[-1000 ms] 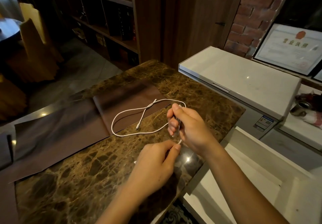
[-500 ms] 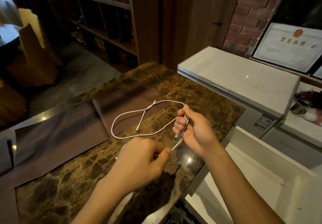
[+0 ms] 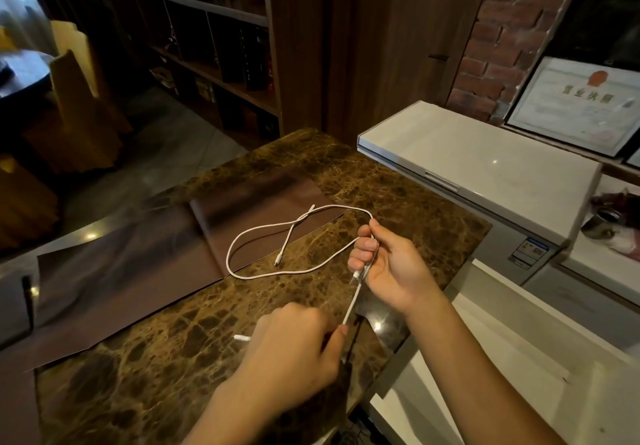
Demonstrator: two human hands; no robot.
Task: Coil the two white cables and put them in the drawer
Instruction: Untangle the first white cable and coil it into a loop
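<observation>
Two white cables are on the brown marble counter. A long white cable lies in a big loop on the marble and the dark mat. My right hand grips folded strands of cable near a plug. A short taut stretch of white cable runs from it down to my left hand, which pinches it. A white plug end pokes out left of my left hand. The open white drawer is at the lower right, beside the counter.
A dark brown mat covers the counter's left part. A white chest appliance stands right of the counter, with a framed certificate behind it. Bookshelves and wooden chairs are farther back.
My left hand has slid down and left along the cable, pulling a short stretch taut from my right hand. The right hand has shifted its grip slightly. The loop on the counter stays.
</observation>
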